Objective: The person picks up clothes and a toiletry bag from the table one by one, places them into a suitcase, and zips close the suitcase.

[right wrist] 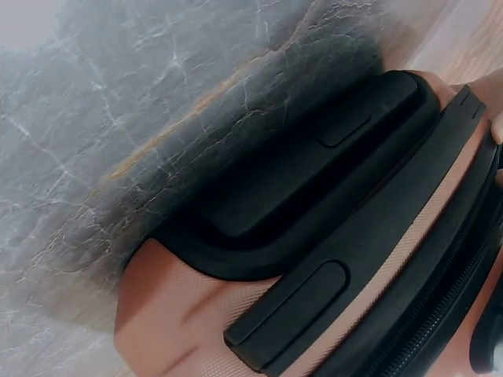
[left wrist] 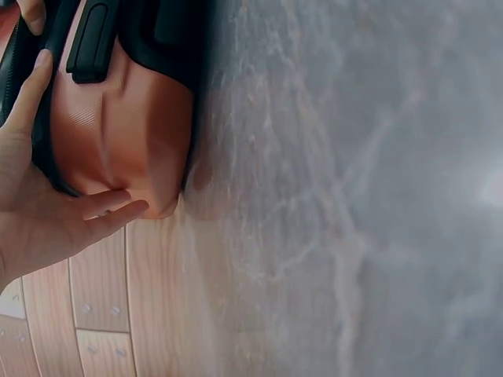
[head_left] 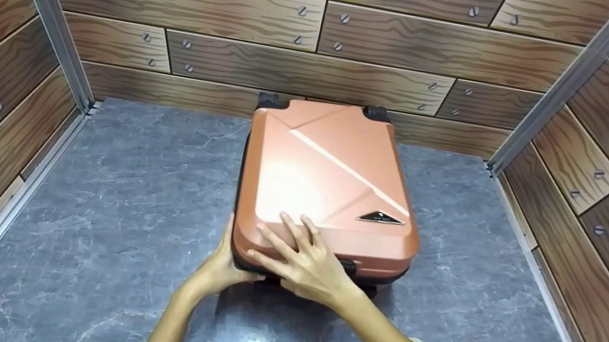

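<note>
Copper shell: suitcase [head_left: 333, 182] lies flat on the grey marbled floor [head_left: 139, 199], near the back wall [head_left: 302, 71].
Long axis: runs away from the person, wheels [head_left: 273, 100] at the far end, dark handle edge [right wrist: 314, 188] nearest.
Badge: small triangular emblem [head_left: 381, 217], its writing too small to read.
Right hand [head_left: 305, 258]: fingers spread flat, pressing the lid's near corner.
Left hand [head_left: 226, 266]: fingers straight against the near left corner; no grip seen.
</note>
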Motion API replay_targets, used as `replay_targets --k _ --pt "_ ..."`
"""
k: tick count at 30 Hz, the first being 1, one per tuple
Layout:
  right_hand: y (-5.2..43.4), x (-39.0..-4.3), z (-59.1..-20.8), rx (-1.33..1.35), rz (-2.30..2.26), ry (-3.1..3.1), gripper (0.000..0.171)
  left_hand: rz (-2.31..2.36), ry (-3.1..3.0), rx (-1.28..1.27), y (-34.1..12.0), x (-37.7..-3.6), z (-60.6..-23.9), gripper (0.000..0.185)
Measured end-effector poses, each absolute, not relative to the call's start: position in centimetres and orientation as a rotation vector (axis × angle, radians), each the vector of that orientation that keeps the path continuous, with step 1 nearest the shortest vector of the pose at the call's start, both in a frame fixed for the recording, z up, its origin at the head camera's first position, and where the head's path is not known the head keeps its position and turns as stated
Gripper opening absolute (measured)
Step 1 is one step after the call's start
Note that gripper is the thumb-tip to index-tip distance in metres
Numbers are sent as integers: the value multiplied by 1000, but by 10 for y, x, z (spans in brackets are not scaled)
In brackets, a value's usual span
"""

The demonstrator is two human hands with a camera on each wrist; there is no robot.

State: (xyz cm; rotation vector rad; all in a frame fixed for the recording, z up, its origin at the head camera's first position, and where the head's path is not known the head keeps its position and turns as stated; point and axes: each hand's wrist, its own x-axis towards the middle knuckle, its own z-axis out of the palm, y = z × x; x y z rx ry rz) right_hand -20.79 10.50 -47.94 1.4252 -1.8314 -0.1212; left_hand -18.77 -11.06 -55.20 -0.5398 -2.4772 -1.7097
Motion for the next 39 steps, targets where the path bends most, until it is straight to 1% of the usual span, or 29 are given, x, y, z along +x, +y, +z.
replay_targets --k 10,12,16,19,23,28,34,39 --pt "105 -205 -479 1446 -91 -1884 67 -1751 -2422 -571 -110 -187 -552 125" --pt "107 -204 -480 1451 -93 -1924 71 -1753 -2430 -563 -109 -187 -551 125" --pt "109 -202 -481 1464 -113 -2005 78 -1782 -2447 -536 -106 -177 -531 121" --pt "109 -201 -481 1480 -100 -2041 81 -1781 -2465 -515 -106 -176 -530 120" --pt "109 -200 -480 1495 -36 -2061 78 -1736 -2497 -490 -109 -184 -548 125" --pt "108 -199 -479 1500 23 -2075 75 -1673 -2532 -461 -109 -182 -547 126" --pt "118 -200 -472 1496 111 -2013 69 -1544 -2594 -420 -111 -175 -538 124" --pt "139 -205 -455 1375 241 -1925 60 -1349 -2624 -397 -110 -168 -519 125"
